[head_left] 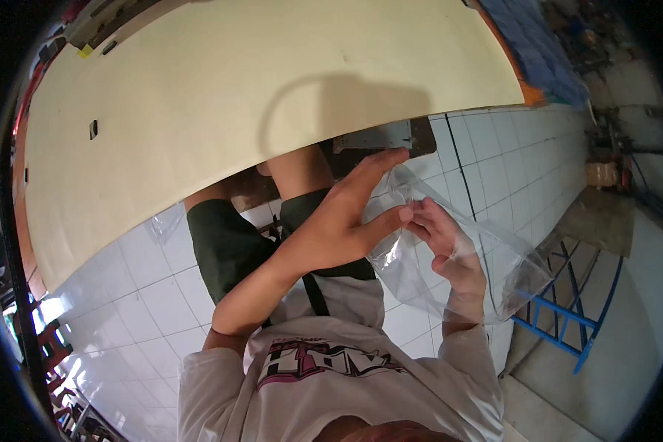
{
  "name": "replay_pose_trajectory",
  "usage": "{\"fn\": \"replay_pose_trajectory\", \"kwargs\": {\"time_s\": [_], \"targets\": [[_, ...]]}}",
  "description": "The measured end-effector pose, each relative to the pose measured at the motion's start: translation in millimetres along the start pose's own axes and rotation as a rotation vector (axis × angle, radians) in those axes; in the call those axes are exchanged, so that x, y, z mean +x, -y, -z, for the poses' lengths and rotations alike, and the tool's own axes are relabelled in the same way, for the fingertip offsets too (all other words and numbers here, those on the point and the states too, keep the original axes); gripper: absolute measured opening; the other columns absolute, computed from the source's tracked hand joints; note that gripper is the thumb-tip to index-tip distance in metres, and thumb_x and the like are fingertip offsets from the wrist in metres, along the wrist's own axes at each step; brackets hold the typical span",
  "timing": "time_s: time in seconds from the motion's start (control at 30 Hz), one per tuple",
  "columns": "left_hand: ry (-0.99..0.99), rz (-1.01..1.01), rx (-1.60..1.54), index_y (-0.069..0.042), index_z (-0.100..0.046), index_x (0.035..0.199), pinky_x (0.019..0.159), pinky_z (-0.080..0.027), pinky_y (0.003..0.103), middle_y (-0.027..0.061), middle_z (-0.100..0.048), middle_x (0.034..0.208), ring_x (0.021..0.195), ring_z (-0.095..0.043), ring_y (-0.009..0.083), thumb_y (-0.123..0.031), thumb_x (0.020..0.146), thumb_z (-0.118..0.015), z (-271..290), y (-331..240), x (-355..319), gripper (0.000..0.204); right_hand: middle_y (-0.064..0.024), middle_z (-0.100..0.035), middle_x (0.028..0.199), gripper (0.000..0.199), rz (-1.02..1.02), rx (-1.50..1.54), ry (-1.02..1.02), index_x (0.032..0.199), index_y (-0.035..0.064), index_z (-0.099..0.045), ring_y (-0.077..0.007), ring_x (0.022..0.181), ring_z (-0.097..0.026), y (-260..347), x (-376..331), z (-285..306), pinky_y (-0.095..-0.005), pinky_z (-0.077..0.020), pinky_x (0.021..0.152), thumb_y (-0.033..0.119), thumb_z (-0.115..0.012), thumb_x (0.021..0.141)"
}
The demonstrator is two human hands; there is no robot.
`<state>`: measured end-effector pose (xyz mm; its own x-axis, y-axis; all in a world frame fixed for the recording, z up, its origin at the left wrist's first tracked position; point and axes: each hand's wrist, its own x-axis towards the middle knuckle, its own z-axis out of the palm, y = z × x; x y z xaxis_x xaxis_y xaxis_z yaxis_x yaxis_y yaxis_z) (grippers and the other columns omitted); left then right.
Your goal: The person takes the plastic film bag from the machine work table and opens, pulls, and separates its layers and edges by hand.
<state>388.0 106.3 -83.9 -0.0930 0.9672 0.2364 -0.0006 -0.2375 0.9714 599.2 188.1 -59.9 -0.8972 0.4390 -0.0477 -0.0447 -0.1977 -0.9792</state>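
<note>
A clear plastic bag hangs in the air to the right of my lap, spread out and crinkled. My right hand shows through the film, its fingers bent and their tips drawn together near the bag's left edge. From the left, my left hand reaches across to that same edge. Its fingers stretch out straight, with the thumb held well apart from them. The left thumb tip meets the right fingertips at the film, and the left fingers touch the bag's upper corner. Whether the right hand is inside or behind the bag, I cannot tell.
A cream-coloured tabletop fills the far side, with a small black piece on it. Blue material lies past its right end. Another clear plastic piece is below the table's front edge. A blue metal frame stands at right on the floor.
</note>
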Motion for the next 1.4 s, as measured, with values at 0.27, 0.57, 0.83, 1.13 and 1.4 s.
{"fn": "replay_pose_trajectory", "kwargs": {"time_s": [0.27,0.57,0.83,1.13,1.4], "targets": [[-0.075,-0.084,0.118,0.003,-0.046,0.131,0.11,-0.031,0.039,0.0195,-0.049,0.132,0.131,-0.042,0.0339,-0.003,0.081,-0.07,5,-20,-1,0.056,-0.0183,-0.02,0.157,0.084,0.112,-0.578,0.107,0.152,0.0092,-0.025,-0.0309,0.142,-0.031,-11,13,10,-0.0441,-0.0249,0.116,0.009,-0.071,0.082],[-0.128,-0.185,0.159,0.001,-0.049,0.127,0.109,-0.034,0.04,0.0184,-0.05,0.131,0.131,-0.043,0.034,0.001,0.08,-0.068,5,-21,-1,0.051,-0.0163,-0.034,0.151,0.09,0.07,0.079,0.018,0.15,0.0025,-0.023,-0.0304,0.14,-0.035,-23,18,-10,-0.0486,-0.0211,0.116,0.02,-0.077,0.081],[-0.168,-0.198,0.117,0.003,-0.059,0.112,0.089,-0.046,0.034,0.0176,-0.056,0.115,0.107,-0.058,0.0296,0.012,0.085,-0.053,20,-17,0,0.029,-0.0167,-0.045,0.144,0.09,0.062,0.204,0.104,0.148,-0.0013,-0.026,-0.0311,0.135,-0.042,-21,30,-14,-0.0492,-0.0269,0.113,0.023,-0.078,0.079],[-0.254,-0.236,0.164,0.0,-0.071,0.093,0.073,-0.05,0.028,0.0128,-0.066,0.092,0.084,-0.064,0.0212,0.013,0.079,-0.063,26,-33,13,0.02,-0.0202,-0.052,0.135,0.091,0.097,0.484,0.13,0.145,0.003,-0.034,-0.0395,0.127,-0.047,-24,31,-13,-0.056,-0.0357,0.106,0.042,-0.08,0.076],[-0.26,-0.275,0.188,0.001,-0.071,0.094,0.073,-0.051,0.03,0.0134,-0.068,0.091,0.084,-0.065,0.0222,0.012,0.078,-0.065,27,-51,17,0.02,-0.0136,-0.053,0.128,0.103,0.155,0.352,0.171,0.148,0.0025,-0.033,-0.0267,0.122,-0.051,-11,41,-28,-0.043,-0.0382,0.103,0.045,-0.083,0.069]]}}
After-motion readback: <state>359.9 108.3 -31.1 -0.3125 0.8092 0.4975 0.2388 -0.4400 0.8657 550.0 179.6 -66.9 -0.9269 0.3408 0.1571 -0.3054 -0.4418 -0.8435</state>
